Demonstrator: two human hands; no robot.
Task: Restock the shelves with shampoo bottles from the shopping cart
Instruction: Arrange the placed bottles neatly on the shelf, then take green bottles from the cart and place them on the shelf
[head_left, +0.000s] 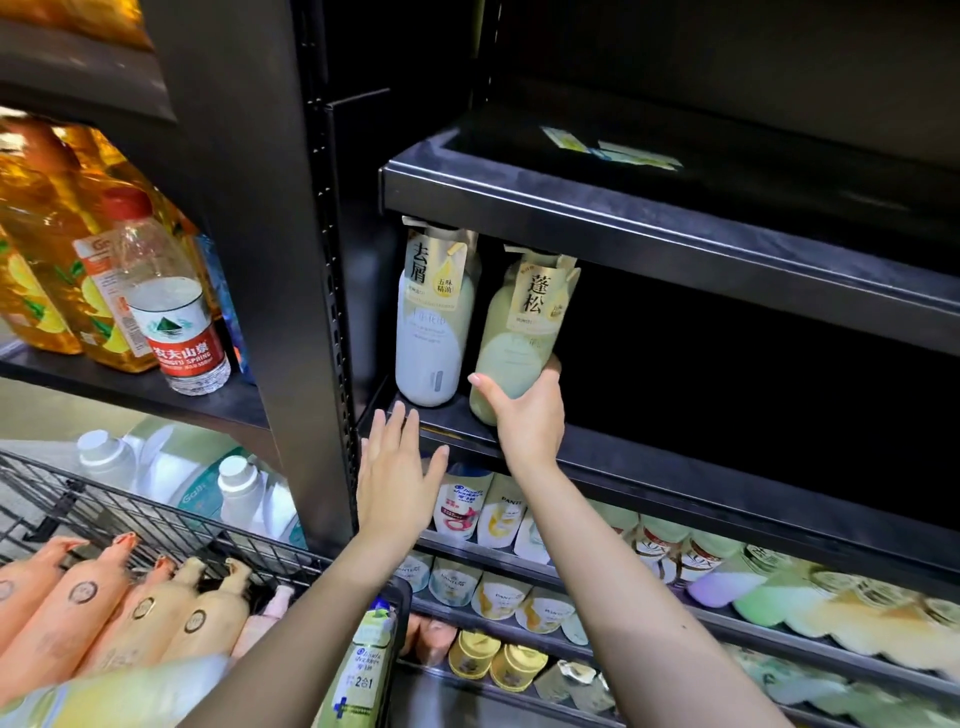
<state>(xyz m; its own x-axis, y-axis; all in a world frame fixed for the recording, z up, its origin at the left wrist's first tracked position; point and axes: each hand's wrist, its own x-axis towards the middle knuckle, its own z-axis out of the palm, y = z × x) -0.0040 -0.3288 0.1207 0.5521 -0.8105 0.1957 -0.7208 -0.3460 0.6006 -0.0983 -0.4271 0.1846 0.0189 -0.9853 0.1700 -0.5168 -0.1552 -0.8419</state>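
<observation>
My right hand (524, 410) grips the lower part of a pale green shampoo bottle (514, 343) that stands on the dark middle shelf (675, 467). Just left of it stands a pale blue-white shampoo bottle (434, 332), upright and untouched. My left hand (397, 473) hovers below that bottle at the shelf's front edge, fingers straight and spread, holding nothing. The black wire shopping cart (156, 525) at the lower left holds several orange and cream shampoo bottles (156, 608) lying on their sides.
The shelf to the right of the two bottles is dark and bare. An upper shelf (649, 218) overhangs the bottle tops. Lower shelves (571, 571) carry many shampoo bottles. At the left, oil jugs (47, 249) and a water bottle (171, 306) stand beyond the black upright (291, 312).
</observation>
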